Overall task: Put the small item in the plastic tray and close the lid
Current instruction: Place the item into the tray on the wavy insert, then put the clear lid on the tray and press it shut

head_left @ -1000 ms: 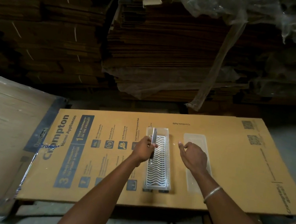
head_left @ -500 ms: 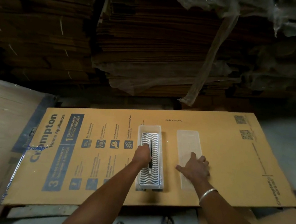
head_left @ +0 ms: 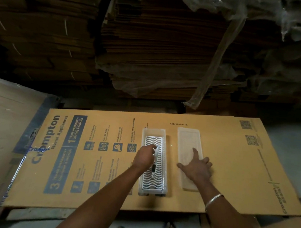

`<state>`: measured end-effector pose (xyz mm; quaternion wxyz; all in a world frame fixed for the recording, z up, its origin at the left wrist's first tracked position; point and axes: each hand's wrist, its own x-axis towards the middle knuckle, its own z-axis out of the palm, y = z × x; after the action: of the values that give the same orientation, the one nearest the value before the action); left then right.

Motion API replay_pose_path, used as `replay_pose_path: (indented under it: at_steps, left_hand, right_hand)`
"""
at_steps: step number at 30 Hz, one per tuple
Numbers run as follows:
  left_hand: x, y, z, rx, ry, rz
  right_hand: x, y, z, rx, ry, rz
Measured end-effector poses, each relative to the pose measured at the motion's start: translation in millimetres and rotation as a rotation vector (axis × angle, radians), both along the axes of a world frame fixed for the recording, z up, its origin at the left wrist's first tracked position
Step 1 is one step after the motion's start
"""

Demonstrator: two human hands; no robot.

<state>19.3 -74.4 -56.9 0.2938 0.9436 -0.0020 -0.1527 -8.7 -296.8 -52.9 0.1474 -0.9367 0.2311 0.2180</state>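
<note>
Flat on the translucent rectangular lid lies the right hand.

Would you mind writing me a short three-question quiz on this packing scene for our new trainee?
1. True or false: the lid is already closed on the plastic tray.
2. Which hand rests flat on the lid? A) left hand B) right hand C) neither
3. Fill in: the tray and lid lie on a flattened ______ sheet.

Key:
1. False; the lid lies beside the tray, to its right.
2. B; the right hand is spread on it, while the left hand sets the small item on the tray's wavy insert.
3. Cardboard.
</note>
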Motion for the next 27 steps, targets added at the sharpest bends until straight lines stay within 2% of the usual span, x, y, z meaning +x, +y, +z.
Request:
replay_pose_path:
  at_steps: [6,14,16,18,22,27]
  left_hand:
    - [-2.9,26.3,9.2,-0.115,-0.148,0.066]
    - [-20.5,60.3,1.3,-0.248,-0.146,0.247]
    - [-30.8,68.7,-1.5,-0.297,-0.034,0.282]
    - [-40.8,75.6,-2.0,-0.352,0.182,0.305]
    - [-54.2,82.0,1.2,-0.49,0.538,0.179]
    - [-71.2,84.3,-0.3,-0.54,0.723,0.063]
  right_hand:
    - [6.1,50.9,40.5,0.052,-0.083,0.124]
    - [-14.2,113.5,38.4,0.042,-0.059,0.258]
    - [-18.3,124.1,32.2,0.026,-0.024,0.268]
    - [-22.1,132.4,26.3,0.008,0.01,0.276]
    - [-28.6,139.7,18.6,-0.022,0.04,0.28]
    - [-29.7,139.0,12.7,0.0,0.042,0.261]
